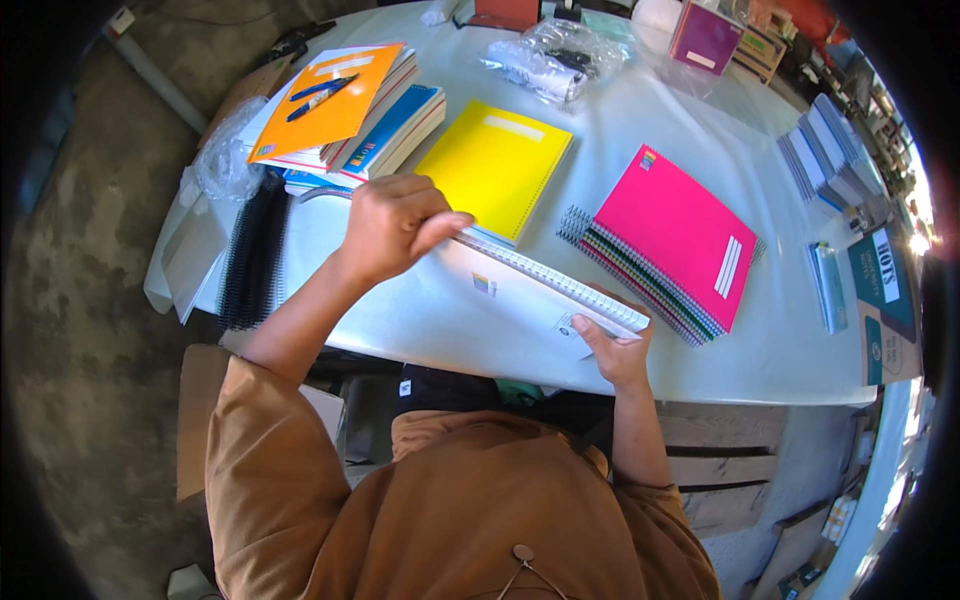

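Note:
A white-backed spiral notebook (520, 300) is held up on edge at a slant in front of me, its row of binding holes and wire along the top. At its upper left end my left hand (393, 225) is closed, with curled fingers and the thumb lying toward the bound edge; what lies inside the fist is partly hidden. A thin dark curved strand (325, 191) runs up to this hand from the left. My right hand (618, 352) grips the lower right end, thumb on the white cover and fingers behind. Just beyond lies a yellow spiral notebook (497, 165).
Pink-topped spiral notebooks (675, 235) are stacked at right. Books under an orange cover (330, 100) with pens (322, 95) stand at left, near black binding coils (252, 255). Clear plastic wrap (560, 60) and a purple notebook (705, 38) are at the back; more notebooks (830, 155) far right.

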`<state>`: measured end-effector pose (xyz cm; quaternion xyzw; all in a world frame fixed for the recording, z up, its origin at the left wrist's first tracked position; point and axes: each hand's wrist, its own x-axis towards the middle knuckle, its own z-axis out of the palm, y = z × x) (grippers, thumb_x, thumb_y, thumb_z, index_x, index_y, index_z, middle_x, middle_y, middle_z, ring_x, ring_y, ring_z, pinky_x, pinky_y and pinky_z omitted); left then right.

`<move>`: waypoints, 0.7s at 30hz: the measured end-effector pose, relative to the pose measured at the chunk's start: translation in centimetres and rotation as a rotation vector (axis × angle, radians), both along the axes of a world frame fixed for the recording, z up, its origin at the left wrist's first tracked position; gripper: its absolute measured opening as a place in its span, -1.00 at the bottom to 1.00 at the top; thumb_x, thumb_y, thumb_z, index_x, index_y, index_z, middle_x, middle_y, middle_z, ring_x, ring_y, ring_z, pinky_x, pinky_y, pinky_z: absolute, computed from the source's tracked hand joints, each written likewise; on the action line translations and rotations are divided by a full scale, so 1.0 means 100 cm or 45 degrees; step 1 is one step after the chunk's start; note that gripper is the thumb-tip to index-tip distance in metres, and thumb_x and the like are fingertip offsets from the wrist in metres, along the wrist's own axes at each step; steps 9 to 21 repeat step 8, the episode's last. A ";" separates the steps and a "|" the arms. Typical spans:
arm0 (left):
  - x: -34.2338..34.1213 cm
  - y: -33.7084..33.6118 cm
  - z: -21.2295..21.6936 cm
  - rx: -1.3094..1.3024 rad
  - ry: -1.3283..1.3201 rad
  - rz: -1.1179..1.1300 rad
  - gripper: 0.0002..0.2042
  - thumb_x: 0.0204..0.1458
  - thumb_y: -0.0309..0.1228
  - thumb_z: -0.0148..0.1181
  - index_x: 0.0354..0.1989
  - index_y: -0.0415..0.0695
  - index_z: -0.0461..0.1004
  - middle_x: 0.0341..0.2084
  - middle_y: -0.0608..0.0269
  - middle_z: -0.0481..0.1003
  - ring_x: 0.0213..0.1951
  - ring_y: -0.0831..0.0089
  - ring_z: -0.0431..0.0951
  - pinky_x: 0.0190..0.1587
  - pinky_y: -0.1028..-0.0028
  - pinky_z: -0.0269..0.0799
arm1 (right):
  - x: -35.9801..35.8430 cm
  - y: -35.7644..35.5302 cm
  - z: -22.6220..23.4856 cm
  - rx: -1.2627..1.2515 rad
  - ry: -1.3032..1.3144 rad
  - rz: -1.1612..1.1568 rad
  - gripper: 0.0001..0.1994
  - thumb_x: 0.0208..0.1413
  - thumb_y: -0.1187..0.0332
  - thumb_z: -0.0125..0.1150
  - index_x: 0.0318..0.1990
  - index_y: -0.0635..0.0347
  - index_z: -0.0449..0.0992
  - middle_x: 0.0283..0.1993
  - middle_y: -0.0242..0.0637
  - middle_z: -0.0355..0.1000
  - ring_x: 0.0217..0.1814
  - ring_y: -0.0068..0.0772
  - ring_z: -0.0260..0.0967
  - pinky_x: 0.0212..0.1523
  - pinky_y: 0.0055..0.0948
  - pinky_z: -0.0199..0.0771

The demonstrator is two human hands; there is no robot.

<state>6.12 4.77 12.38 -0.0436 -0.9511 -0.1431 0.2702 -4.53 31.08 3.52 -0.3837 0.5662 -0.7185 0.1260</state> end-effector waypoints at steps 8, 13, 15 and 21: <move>-0.006 -0.020 0.020 0.184 -0.512 -0.122 -0.40 -0.33 -0.25 0.45 -0.03 -0.09 0.37 -0.22 0.06 0.45 -0.28 0.23 0.46 -0.22 0.42 0.39 | -0.017 0.008 0.003 0.033 -0.022 -0.031 -0.75 -0.01 0.48 0.22 -0.13 0.34 0.51 -0.32 -0.27 0.52 -0.32 -0.61 0.39 -0.26 -0.63 0.38; -0.006 -0.020 0.020 0.184 -0.512 -0.122 -0.40 -0.33 -0.25 0.45 -0.03 -0.09 0.37 -0.22 0.06 0.45 -0.28 0.23 0.46 -0.22 0.42 0.39 | -0.017 0.008 0.003 0.033 -0.022 -0.031 -0.75 -0.01 0.48 0.22 -0.13 0.34 0.51 -0.32 -0.27 0.52 -0.32 -0.61 0.39 -0.26 -0.63 0.38; -0.006 -0.020 0.020 0.184 -0.512 -0.122 -0.40 -0.33 -0.25 0.45 -0.03 -0.09 0.37 -0.22 0.06 0.45 -0.28 0.23 0.46 -0.22 0.42 0.39 | -0.017 0.008 0.003 0.033 -0.022 -0.031 -0.75 -0.01 0.48 0.22 -0.13 0.34 0.51 -0.32 -0.27 0.52 -0.32 -0.61 0.39 -0.26 -0.63 0.38; -0.006 -0.020 0.020 0.184 -0.512 -0.122 -0.40 -0.33 -0.25 0.45 -0.03 -0.09 0.37 -0.22 0.06 0.45 -0.28 0.23 0.46 -0.22 0.42 0.39 | -0.017 0.008 0.003 0.033 -0.022 -0.031 -0.75 -0.01 0.48 0.22 -0.13 0.34 0.51 -0.32 -0.27 0.52 -0.32 -0.61 0.39 -0.26 -0.63 0.38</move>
